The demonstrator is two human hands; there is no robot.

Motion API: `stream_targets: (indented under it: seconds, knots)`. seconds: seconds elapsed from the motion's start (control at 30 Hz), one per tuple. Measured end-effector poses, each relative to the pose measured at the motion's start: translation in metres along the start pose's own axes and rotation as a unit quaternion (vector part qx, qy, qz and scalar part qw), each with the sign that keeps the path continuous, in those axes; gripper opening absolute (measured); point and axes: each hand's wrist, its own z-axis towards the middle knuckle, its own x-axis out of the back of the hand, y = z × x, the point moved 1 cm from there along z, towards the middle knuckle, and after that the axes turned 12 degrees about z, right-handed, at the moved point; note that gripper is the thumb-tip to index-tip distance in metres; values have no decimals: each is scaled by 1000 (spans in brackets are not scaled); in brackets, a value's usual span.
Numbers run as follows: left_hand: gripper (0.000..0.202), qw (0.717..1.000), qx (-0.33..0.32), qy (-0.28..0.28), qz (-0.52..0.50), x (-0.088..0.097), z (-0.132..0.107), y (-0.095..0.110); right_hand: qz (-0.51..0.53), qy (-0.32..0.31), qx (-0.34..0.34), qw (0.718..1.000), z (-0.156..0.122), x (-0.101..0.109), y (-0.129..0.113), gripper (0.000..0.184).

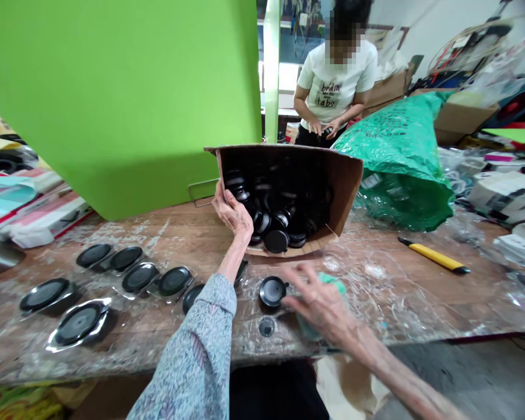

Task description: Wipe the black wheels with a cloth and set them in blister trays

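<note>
My left hand (234,213) grips the left edge of a cardboard box (347,201), which lies tipped with its opening towards me. Inside it are many black round pieces (276,240), heaped and partly in shadow. My right hand (317,300) is blurred, with its fingers spread. It hovers just right of a single black round piece with a small side tab (272,291) on the table. Partly hidden by that hand is a pale green cloth-like thing (332,283). Nearer to me lies a small clear disc with a dark middle (266,326).
Several black round pieces in clear plastic (133,277) stand on the wooden table (170,227) at left. A yellow cutter knife (435,255) and an open green plastic bag (402,157) are at right. A green panel (126,105) rises behind; a person (336,81) stands beyond.
</note>
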Motion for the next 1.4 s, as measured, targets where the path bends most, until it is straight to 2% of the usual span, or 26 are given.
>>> stream_targets:
  seconds: [0.07,0.17,0.23,0.3,0.4,0.47,0.57,0.67,0.77,0.87,0.97,1.0,1.07,1.13,1.2,1.23,1.3,1.4]
  knots:
    - [39,1000,-6,10,1,0,0,-11,53,-2,29,998,12,-15,-21,52]
    - [37,1000,-7,23,7,-1,2,-23,56,76,-50,994,38,-23,-24,58]
    - [37,1000,-8,28,10,-1,1,-28,22,124,-109,986,52,-18,-14,66]
    - [37,999,-9,30,11,1,-1,-30,8,182,-143,973,57,-11,1,66]
    - [40,1000,-15,21,14,5,-8,-33,25,319,-200,926,53,-2,27,64]
    - [41,1000,-16,12,15,9,-13,-35,25,356,-232,905,52,2,44,67]
    - [40,1000,-4,0,20,16,-19,-40,4,318,-247,915,56,6,64,64]
    - [40,999,22,-8,28,21,-22,-43,-23,281,-237,930,56,13,66,56]
    - [39,998,53,-19,36,22,-22,-47,-19,270,-200,942,43,18,48,45]
    - [42,995,75,-52,48,26,-19,-49,38,236,-150,959,24,11,21,33]
    - [51,990,81,-94,75,52,-21,-48,93,194,-107,971,2,-9,4,36]
    - [52,988,73,-105,86,66,-25,-47,99,182,-87,974,-6,-17,2,38]
    - [48,985,12,-124,123,103,-38,-42,92,156,-42,983,-19,-33,2,44]
    - [40,962,-113,-149,201,141,-58,-39,69,144,-17,987,-29,-46,3,57]
    - [41,905,-229,-185,308,170,-80,-39,48,149,-19,987,-33,-54,3,67]
    - [43,872,-265,-203,358,179,-89,-42,39,151,-21,988,-34,-56,2,69]
    - [47,817,-299,-239,430,187,-101,-49,25,147,-15,989,-32,-59,-1,65]
    - [42,778,-297,-266,486,186,-102,-59,12,133,-2,991,-29,-61,-1,51]
